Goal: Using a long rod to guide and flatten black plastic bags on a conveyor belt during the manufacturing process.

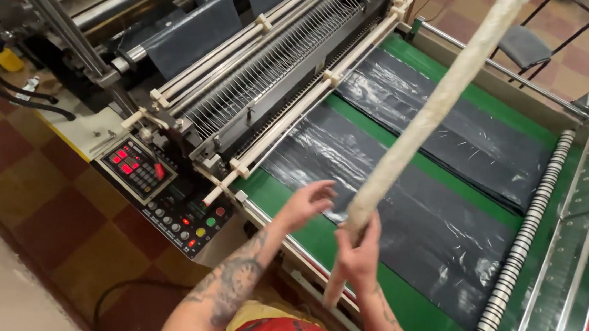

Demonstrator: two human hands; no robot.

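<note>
Right hand [357, 251]: my fingers are clenched around the lower part of a long, pale, wrapped pole [442, 100], which slants up and away over the machine.
Left hand [309, 200]: fingers released, spread just above the green conveyor belt [415, 309].
Belt: flat black plastic sheets [414, 198] lie on it.
Beyond: grey control panel with red displays [144, 170].

A factory floor or production workshop making plastic bags. A long bag-making machine [281, 69] fills the view: rollers and a comb of thin metal pins at its head, a green conveyor belt [415, 316] carrying two lanes of black plastic film [415, 212], and a ribbed roller [527, 232] at the belt's far edge. A control panel [162, 195] with red digit displays and coloured buttons sits at the machine's corner. Cables trail over a worn red-and-tan tiled floor [48, 203]
</note>
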